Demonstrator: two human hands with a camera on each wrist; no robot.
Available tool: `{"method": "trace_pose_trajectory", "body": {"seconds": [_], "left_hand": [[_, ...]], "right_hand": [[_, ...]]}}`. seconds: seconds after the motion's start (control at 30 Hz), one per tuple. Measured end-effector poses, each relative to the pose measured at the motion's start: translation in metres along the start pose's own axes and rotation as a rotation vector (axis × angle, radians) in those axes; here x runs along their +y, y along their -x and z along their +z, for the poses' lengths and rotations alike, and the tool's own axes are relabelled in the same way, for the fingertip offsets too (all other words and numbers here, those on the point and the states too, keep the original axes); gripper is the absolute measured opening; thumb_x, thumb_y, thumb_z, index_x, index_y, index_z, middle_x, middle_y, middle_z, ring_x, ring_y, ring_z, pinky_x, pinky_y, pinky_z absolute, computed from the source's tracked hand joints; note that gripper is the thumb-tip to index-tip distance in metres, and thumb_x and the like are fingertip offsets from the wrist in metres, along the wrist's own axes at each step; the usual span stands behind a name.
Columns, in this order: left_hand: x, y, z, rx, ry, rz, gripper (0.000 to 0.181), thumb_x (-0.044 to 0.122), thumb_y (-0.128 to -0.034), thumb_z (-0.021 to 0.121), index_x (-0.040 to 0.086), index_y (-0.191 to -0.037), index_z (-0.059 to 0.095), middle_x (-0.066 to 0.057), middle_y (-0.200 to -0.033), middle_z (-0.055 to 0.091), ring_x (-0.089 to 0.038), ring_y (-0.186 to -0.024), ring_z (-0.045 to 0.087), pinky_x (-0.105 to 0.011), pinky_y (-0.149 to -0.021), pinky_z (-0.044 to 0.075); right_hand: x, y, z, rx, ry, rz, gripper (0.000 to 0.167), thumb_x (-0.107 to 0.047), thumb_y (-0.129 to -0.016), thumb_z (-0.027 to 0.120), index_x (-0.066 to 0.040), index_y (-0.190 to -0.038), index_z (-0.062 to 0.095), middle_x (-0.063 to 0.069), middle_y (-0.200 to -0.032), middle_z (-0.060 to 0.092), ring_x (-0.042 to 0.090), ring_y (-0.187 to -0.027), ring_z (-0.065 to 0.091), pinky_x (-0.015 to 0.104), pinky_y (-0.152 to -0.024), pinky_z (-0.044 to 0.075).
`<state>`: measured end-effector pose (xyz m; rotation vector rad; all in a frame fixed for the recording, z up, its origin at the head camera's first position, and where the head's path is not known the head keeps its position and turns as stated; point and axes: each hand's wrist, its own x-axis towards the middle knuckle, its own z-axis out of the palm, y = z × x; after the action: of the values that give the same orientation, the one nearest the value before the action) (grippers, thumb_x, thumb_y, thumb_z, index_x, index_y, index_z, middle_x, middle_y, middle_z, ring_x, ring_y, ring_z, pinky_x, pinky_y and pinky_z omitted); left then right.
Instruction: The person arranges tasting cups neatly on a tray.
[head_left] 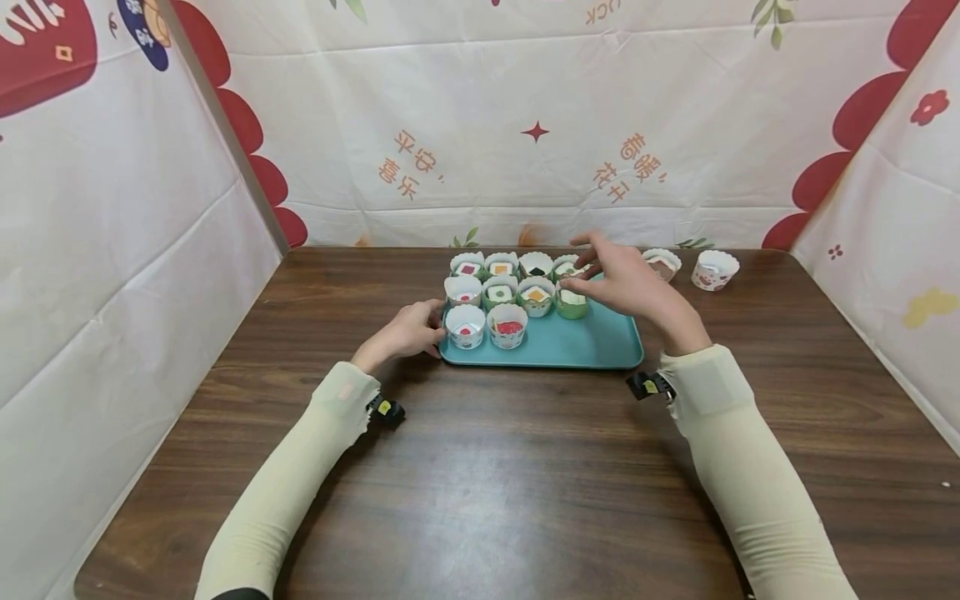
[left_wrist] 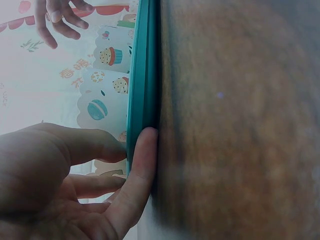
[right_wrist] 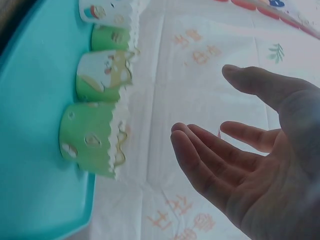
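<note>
My left hand (head_left: pixel 411 332) is at the left end of the teal tray (head_left: pixel 555 348), and in the left wrist view its fingers (left_wrist: pixel 142 160) pinch the rim. On the tray, paper cupcake cups stand in rows, with colourful pieces inside. A white cup (head_left: pixel 466 327) and one with a red filling (head_left: pixel 507 327) make up the front row, close to that hand. My right hand (head_left: pixel 626 279) hovers over the tray's right part, fingers spread and holding nothing. Just below it is a green cup (head_left: pixel 573 302). In the right wrist view a gap separates the hand from the green cup (right_wrist: pixel 90 137).
Behind the right hand, a cup with brown filling (head_left: pixel 662 265) stands on the brown wooden table (head_left: pixel 480 483), beside another white patterned cup (head_left: pixel 715 271). White printed cloth (head_left: pixel 480 125) with red scallops hangs at the back and both sides.
</note>
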<state>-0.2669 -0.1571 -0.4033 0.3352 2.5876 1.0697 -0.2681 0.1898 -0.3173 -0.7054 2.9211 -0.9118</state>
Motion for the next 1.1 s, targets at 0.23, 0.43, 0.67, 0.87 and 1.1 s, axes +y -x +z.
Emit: {"method": "trace_pose_trajectory", "body": {"seconds": [0.23, 0.43, 0.67, 0.87, 1.1], "left_hand": [[0.001, 0.000, 0.000, 0.003, -0.006, 0.006, 0.062, 0.005, -0.1009, 0.057, -0.003, -0.158, 0.034, -0.026, -0.124, 0.062, -0.022, -0.082, 0.071, -0.028, -0.068, 0.066], [0.003, 0.000, -0.001, -0.002, -0.021, 0.002, 0.062, 0.006, -0.1017, 0.056, -0.003, -0.158, 0.033, -0.026, -0.126, 0.062, -0.022, -0.082, 0.072, -0.028, -0.068, 0.066], [0.002, -0.001, -0.001, -0.002, -0.026, 0.001, 0.062, 0.007, -0.1017, 0.057, -0.003, -0.158, 0.033, -0.025, -0.126, 0.062, -0.022, -0.081, 0.072, -0.028, -0.068, 0.066], [0.003, 0.000, -0.001, -0.010, -0.014, -0.010, 0.063, 0.007, -0.1019, 0.057, -0.002, -0.159, 0.032, -0.025, -0.127, 0.061, -0.022, -0.083, 0.071, -0.028, -0.069, 0.066], [0.003, 0.001, 0.000, -0.008, -0.008, -0.011, 0.063, 0.006, -0.1016, 0.057, -0.002, -0.159, 0.032, -0.026, -0.126, 0.061, -0.023, -0.083, 0.071, -0.028, -0.069, 0.066]], "right_hand": [[0.009, 0.005, -0.017, 0.028, -0.029, 0.038, 0.069, -0.034, -0.100, 0.069, -0.005, -0.154, 0.037, 0.026, -0.132, 0.064, 0.041, -0.119, 0.065, 0.057, -0.098, 0.055], [0.020, 0.010, -0.028, 0.072, -0.023, 0.076, 0.072, -0.037, -0.099, 0.070, -0.005, -0.154, 0.037, 0.027, -0.134, 0.063, 0.044, -0.124, 0.063, 0.060, -0.102, 0.053], [0.037, 0.015, -0.039, 0.117, -0.041, 0.116, 0.073, -0.039, -0.099, 0.068, -0.005, -0.155, 0.036, 0.027, -0.136, 0.060, 0.045, -0.128, 0.059, 0.056, -0.099, 0.056], [0.048, 0.017, -0.049, 0.136, -0.064, 0.166, 0.078, -0.045, -0.098, 0.068, -0.008, -0.157, 0.035, 0.026, -0.142, 0.056, 0.045, -0.133, 0.055, 0.056, -0.102, 0.054], [0.064, 0.025, -0.057, 0.183, -0.074, 0.196, 0.079, -0.048, -0.098, 0.067, -0.005, -0.156, 0.036, 0.030, -0.141, 0.056, 0.049, -0.131, 0.056, 0.061, -0.102, 0.052]]}}
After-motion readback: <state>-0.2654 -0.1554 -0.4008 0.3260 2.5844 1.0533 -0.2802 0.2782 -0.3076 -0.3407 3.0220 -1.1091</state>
